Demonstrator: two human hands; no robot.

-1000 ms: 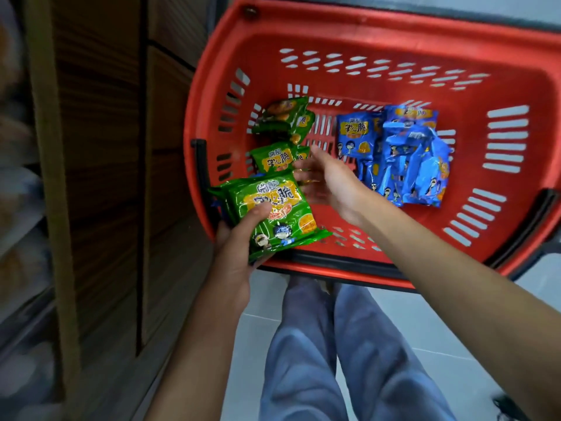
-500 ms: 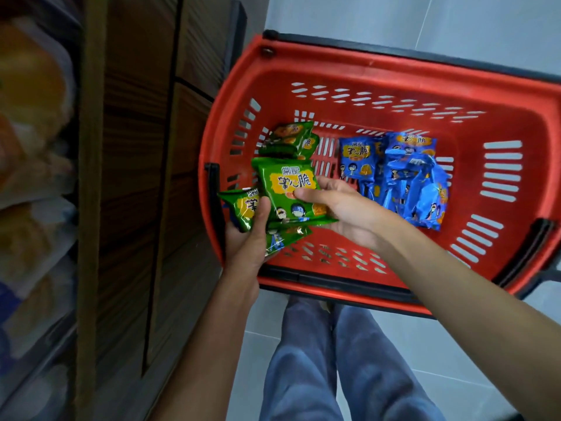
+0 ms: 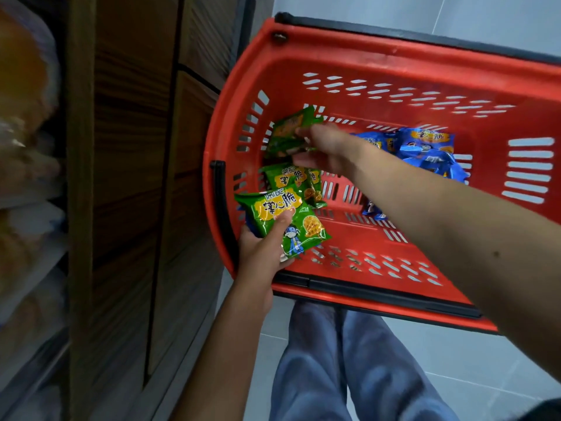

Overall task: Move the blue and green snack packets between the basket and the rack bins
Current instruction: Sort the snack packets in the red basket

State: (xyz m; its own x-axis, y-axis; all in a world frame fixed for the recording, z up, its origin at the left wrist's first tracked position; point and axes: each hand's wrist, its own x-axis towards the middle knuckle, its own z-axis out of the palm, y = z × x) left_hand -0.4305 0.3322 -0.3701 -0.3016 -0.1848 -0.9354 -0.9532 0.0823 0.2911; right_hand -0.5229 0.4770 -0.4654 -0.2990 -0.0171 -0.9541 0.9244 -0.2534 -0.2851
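Observation:
A red basket (image 3: 394, 65) fills the upper right. My left hand (image 3: 261, 256) grips a stack of green snack packets (image 3: 282, 220) at the basket's near left corner, thumb pressed on the top one. More green packets (image 3: 296, 177) stick up just behind the stack. My right hand (image 3: 328, 147) reaches to the far left of the basket floor and pinches another green packet (image 3: 288, 129) lying there. A pile of blue snack packets (image 3: 428, 150) lies in the basket's middle right, partly hidden by my right forearm.
A wooden rack (image 3: 127, 177) stands along the left, with blurred bagged goods (image 3: 24, 147) on its shelves at the far left edge. Grey floor tiles (image 3: 455, 375) and my legs in blue trousers (image 3: 334, 360) lie below the basket.
My right hand has left the green packet on the stack in my left hand and reached farther back to the green packet at the basket's far left.

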